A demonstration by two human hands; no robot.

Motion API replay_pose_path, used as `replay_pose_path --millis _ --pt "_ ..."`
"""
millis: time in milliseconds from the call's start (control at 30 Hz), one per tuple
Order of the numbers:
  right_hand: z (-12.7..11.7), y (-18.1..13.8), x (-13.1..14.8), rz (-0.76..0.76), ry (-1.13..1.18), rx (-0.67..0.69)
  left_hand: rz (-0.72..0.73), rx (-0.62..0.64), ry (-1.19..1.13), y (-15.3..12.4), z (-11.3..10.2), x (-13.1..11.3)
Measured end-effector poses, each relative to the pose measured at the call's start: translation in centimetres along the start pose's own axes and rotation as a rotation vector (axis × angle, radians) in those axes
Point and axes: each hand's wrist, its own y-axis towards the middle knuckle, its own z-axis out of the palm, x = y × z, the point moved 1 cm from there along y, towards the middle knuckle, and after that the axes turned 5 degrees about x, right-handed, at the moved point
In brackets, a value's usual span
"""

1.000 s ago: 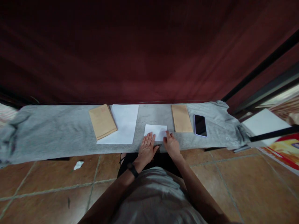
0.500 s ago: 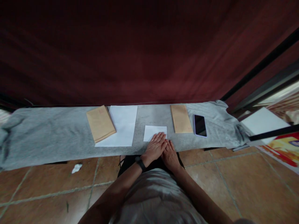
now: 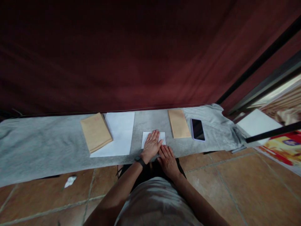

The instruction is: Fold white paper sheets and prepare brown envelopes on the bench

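A small white folded sheet of paper (image 3: 145, 138) lies on the grey cloth in front of me. My left hand (image 3: 152, 145), with a dark band on its wrist, rests flat across the paper, fingers stretched out and pointing away from me. Just to its right, my right hand (image 3: 167, 160) lies open near the cloth's front edge, its fingertips at the paper's lower right corner. Neither hand has anything in its grasp. The middle of the paper is hidden under my left hand.
Left on the grey cloth (image 3: 47, 141) are brown envelopes (image 3: 97, 131), overlapping larger white sheets (image 3: 123, 133). Right of the paper lie another brown envelope (image 3: 179, 124) and a phone (image 3: 198, 129). A dark red curtain (image 3: 141, 62) hangs behind; a black bar (image 3: 270, 135) stands at right.
My left hand has slid forward and a little left, onto the middle of the paper. My right hand has stayed near the front edge, now slightly apart from it. The view has shifted a little.
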Motion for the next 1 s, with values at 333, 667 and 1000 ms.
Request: replay_pose_path --millis 333,667,1000 --pt "-0.9 0.2 0.3 0.010 0.021 0.014 -0.170 -0.174 0.066 -5.4 0.7 2.2" --pt "-1.3 0.6 0.2 0.031 0.057 0.022 -0.092 -0.144 0.074 -9.3 0.2 2.7" --pt "-2.6 5.4 1.3 -0.053 0.127 0.076 0.005 -0.055 0.093 -12.3 -0.3 2.7"
